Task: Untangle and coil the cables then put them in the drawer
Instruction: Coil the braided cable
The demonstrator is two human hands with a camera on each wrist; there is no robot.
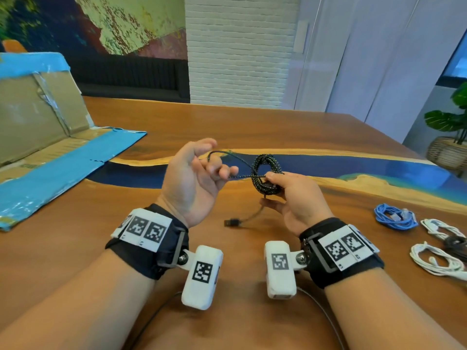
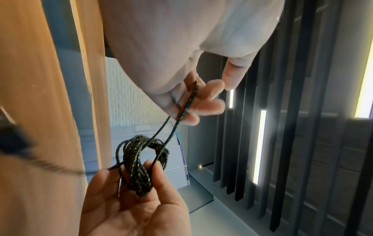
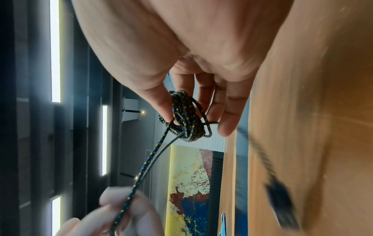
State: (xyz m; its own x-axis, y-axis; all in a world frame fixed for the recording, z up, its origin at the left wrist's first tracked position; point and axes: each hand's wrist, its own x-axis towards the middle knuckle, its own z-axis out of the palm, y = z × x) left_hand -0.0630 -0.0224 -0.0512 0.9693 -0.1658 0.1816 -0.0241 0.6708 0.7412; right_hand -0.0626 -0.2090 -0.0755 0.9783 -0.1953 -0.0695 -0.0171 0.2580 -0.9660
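Right hand [image 1: 298, 198] pinches coiled black braided cable with yellow flecks [image 1: 265, 173] above wooden table [image 1: 252, 122]; left hand [image 1: 194, 178] fingers curl round its free strand.

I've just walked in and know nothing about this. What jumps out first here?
Two hands held over the wooden table: the right hand pinches a coiled black braided cable, while the left hand holds its loose strand. Blue and white cable bundles lie at the right, and an opened cardboard box sits far left.
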